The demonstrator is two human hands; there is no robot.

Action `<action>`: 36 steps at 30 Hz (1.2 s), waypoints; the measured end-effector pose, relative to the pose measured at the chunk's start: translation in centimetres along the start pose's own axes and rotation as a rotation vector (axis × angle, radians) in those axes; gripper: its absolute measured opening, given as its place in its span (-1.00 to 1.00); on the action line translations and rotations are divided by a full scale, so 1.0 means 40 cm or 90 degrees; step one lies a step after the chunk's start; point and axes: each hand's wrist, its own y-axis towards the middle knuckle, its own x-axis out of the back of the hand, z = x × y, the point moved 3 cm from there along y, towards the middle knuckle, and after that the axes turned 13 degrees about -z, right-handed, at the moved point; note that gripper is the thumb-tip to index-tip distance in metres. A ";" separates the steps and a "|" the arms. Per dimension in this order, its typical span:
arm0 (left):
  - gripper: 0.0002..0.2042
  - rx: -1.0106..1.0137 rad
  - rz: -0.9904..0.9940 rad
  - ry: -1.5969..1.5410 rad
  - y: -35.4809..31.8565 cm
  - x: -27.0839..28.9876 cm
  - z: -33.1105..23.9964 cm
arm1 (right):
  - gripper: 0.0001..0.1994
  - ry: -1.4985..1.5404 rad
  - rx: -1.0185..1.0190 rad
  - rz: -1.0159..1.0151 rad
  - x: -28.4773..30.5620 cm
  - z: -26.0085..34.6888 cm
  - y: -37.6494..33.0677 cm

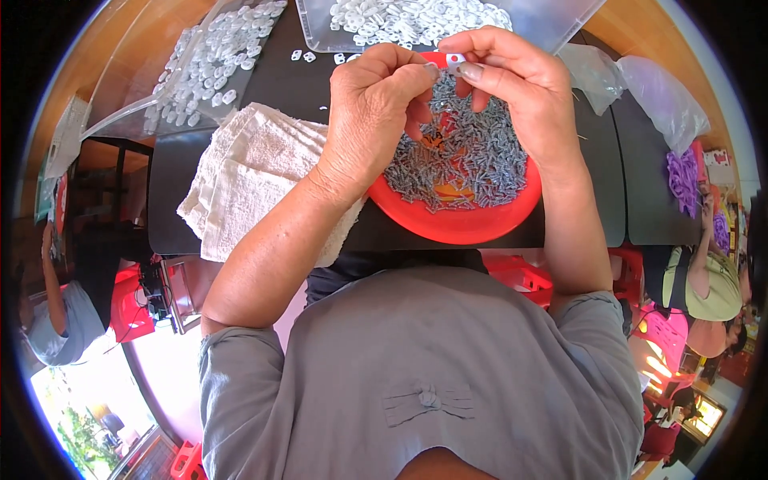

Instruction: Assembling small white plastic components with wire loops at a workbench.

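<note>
Over the far part of a red plastic basin (480, 232), both my hands meet with their fingertips close together. My right hand (532, 92) pinches a small white plastic piece (454, 59), through whose hole red shows. Beside it, my left hand (368, 116) is closed in a pinch of thumb and forefinger; whatever is between those fingertips is too small or hidden to name. Below the hands, the basin holds a heap of small grey screws (480, 160), with patches of its printed bottom showing through.
A folded cream towel (256, 168) lies left of the basin. Clear plastic bins of white pieces stand at the far side (432, 22) and far left (220, 56). Several loose white pieces (308, 57) lie between them. Clear plastic bags (660, 100) and people sit at the right.
</note>
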 end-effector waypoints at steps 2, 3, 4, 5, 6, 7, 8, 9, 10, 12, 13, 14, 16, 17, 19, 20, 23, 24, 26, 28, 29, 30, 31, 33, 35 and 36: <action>-0.82 0.002 0.003 -0.008 0.000 0.000 0.001 | -0.75 -0.012 0.004 -0.010 -0.001 0.000 0.000; -0.82 0.002 0.002 -0.008 0.000 0.000 0.001 | -0.75 -0.012 0.004 -0.010 0.001 -0.003 -0.001; -0.82 0.002 -0.002 -0.004 0.000 0.000 0.000 | -0.75 -0.016 0.007 -0.010 0.004 -0.009 -0.001; -0.83 0.003 -0.006 0.000 0.000 -0.001 -0.001 | -0.76 -0.019 0.010 -0.011 0.006 -0.014 -0.001; -0.83 0.003 -0.006 0.000 0.001 -0.001 0.000 | -0.76 -0.019 0.010 -0.011 0.005 -0.017 -0.001; -0.83 0.003 0.001 -0.005 0.001 -0.002 0.001 | -0.76 -0.014 0.014 -0.006 0.002 -0.020 -0.002; -0.83 0.003 0.007 -0.011 0.000 -0.003 0.002 | -0.76 -0.009 0.018 -0.001 -0.001 -0.021 -0.002; -0.83 0.003 0.007 -0.011 -0.001 -0.003 0.002 | -0.76 -0.009 0.018 -0.001 -0.004 -0.021 -0.003; -0.83 0.002 0.005 -0.011 -0.002 -0.003 0.002 | -0.75 -0.010 0.026 0.007 -0.008 -0.020 -0.005; -0.83 0.000 0.004 -0.010 -0.002 -0.003 0.002 | -0.75 -0.012 0.035 0.014 -0.015 -0.016 -0.007; -0.83 0.002 0.003 -0.021 0.000 -0.002 0.002 | -0.75 0.020 -0.001 -0.006 -0.016 -0.015 -0.006; -0.83 0.004 0.002 -0.031 0.001 -0.002 0.001 | -0.76 0.051 -0.037 -0.026 -0.015 -0.015 -0.005; -0.84 -0.003 -0.004 -0.042 0.002 -0.003 -0.002 | -0.77 0.049 -0.063 -0.008 -0.005 -0.016 0.000; -0.84 -0.009 -0.010 -0.053 0.001 -0.003 -0.003 | -0.78 0.047 -0.090 0.011 -0.002 -0.019 0.000; -0.85 -0.014 -0.006 -0.050 0.001 -0.004 -0.007 | -0.79 0.075 -0.107 -0.003 -0.005 -0.027 -0.002; -0.86 -0.017 -0.003 -0.048 0.002 -0.006 -0.009 | -0.79 0.104 -0.126 -0.015 -0.004 -0.031 -0.002; -0.88 -0.017 -0.003 -0.065 -0.005 -0.012 -0.017 | -0.79 0.111 -0.135 0.002 0.012 -0.031 0.004; -0.88 -0.020 0.002 -0.062 -0.006 -0.015 -0.019 | -0.79 0.112 -0.131 -0.003 0.019 -0.028 0.006; -0.82 -0.061 0.030 -0.103 -0.010 -0.019 -0.024 | -0.77 0.139 -0.160 0.027 0.025 -0.021 0.004; -0.79 -0.085 0.048 -0.092 -0.009 -0.020 -0.020 | -0.77 0.140 -0.167 0.060 0.029 -0.016 0.003; -0.75 -0.108 0.064 -0.083 -0.009 -0.020 -0.019 | -0.78 0.138 -0.176 0.097 0.027 -0.014 0.001; -0.75 -0.108 0.066 -0.080 -0.008 -0.019 -0.016 | -0.78 0.141 -0.175 0.094 0.028 -0.013 0.001; -0.73 -0.124 0.079 -0.090 -0.006 -0.019 -0.014 | -0.77 0.149 -0.183 0.105 0.029 -0.013 0.000; -0.72 -0.139 0.094 -0.097 -0.006 -0.017 -0.015 | -0.76 0.159 -0.190 0.113 0.024 -0.008 -0.002; -0.72 -0.141 0.087 -0.096 -0.004 -0.011 -0.020 | -0.73 0.166 -0.252 0.103 0.013 -0.002 -0.009; -0.72 -0.141 0.088 -0.094 -0.001 -0.009 -0.019 | -0.73 0.167 -0.251 0.102 0.010 -0.002 -0.011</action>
